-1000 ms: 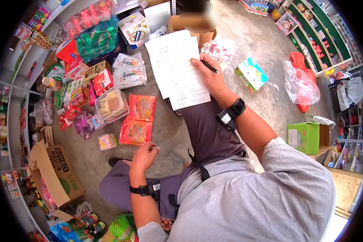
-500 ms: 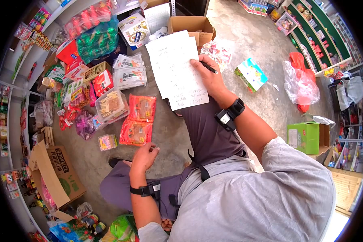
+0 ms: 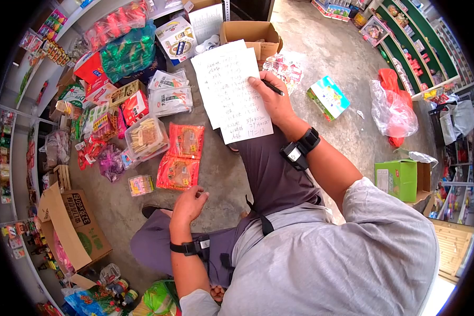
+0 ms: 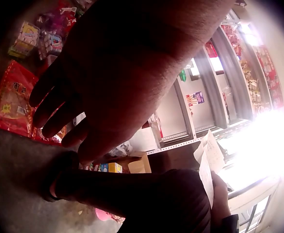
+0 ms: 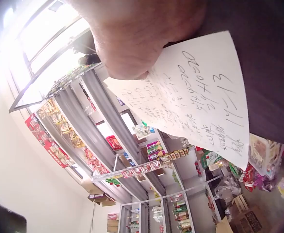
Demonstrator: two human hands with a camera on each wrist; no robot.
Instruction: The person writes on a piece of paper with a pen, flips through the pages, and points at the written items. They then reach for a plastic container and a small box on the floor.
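Observation:
My right hand (image 3: 275,102) pinches two overlapping handwritten sheets of paper (image 3: 229,92) by their right edge, thumb on top. A black pen (image 3: 273,87) is tucked in the same hand. The front sheet's lower end reaches over my right knee; its writing shows large on the paper (image 5: 200,97) in the right wrist view. My left hand (image 3: 189,204) hangs loosely over my left leg with nothing in it. Just beyond its fingertips lie red food packets (image 3: 178,171) on the floor. The left wrist view shows the same hand (image 4: 113,73) from close by, fingers spread and relaxed.
Near the packets stand a clear tub of sticks (image 3: 146,137) and a small pack (image 3: 140,185). White packets (image 3: 170,99) lie beyond. Cartons stand at the left (image 3: 79,226) and the back (image 3: 250,32). A blue-green box (image 3: 328,97) and a green box (image 3: 396,180) are at the right.
The sheets have shifted slightly in my right hand, and their writing shows more clearly. A dark blurred shape above the back carton has gone. My left hand has stayed in place.

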